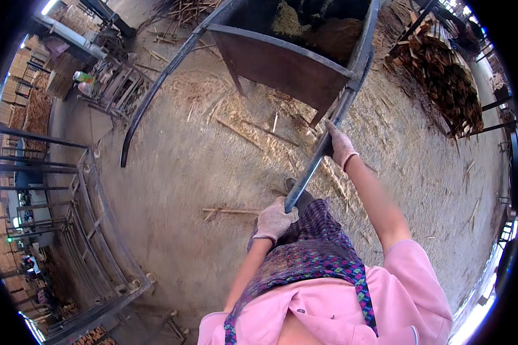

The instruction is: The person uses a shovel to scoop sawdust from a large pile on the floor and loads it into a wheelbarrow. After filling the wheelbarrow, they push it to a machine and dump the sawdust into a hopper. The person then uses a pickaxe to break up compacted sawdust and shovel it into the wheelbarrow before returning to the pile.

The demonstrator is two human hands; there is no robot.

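Note:
A dark metal cart (282, 66) stands ahead of me, its tub holding brownish sawdust (332, 39). Two long bar handles run back from its sides. Both my hands are on the right-hand handle (312, 175). My left hand (275, 222), in a pale knit glove, is closed around its near end in front of my patterned apron (311, 259). Farther up, close to the tub, my right hand (341, 147) grips the same bar in a matching glove. Nothing touches the curved left handle (149, 100) on the other side.
Loose sticks (236, 211) and wood shavings (195, 89) litter the concrete floor. A metal frame on small wheels (101, 230) stands at left. Behind it is a slatted wooden rack (118, 86) with clutter. Stacked wood strips (443, 83) lie at far right.

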